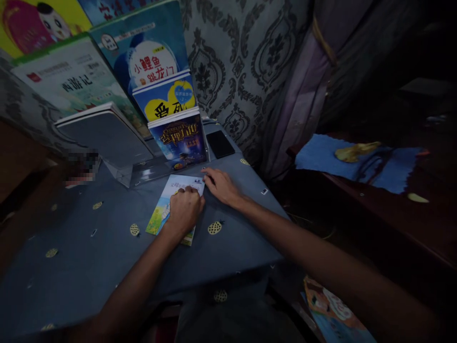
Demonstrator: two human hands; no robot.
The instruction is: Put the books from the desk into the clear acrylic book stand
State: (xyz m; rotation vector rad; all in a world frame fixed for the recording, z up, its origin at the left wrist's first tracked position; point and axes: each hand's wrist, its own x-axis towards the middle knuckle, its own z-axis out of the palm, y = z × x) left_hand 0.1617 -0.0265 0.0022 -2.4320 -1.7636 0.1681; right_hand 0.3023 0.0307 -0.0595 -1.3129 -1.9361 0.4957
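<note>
Thin rectangular paperback book with a pale-blue and yellow-green cover lies on the blue, pineapple-print table under the bare left hand; whether that curled grip pinches, I cannot tell. Bare right hand: grip loosely spread near the far right corner. Probably light, bendable; its left edge offers a hold.

2 hands: 1 L hand, 1 R hand; 1 flat booklet; 6 upright pic covers, i.e. 1 ylw-pink, 1 blue top, 1 teal, 1 wht-grn, 1 blue-ylw, 1 dk blue; 1 grey-fronted stack, no. of vols unclear; 1 blk slab, phone-like; 1 tbl, min. 6 pineapple prints; 1 blue cloth, 1 ylw item on it; 1 curtain, 1 tie; 1 pic bk or sheet, can't tell which
</note>
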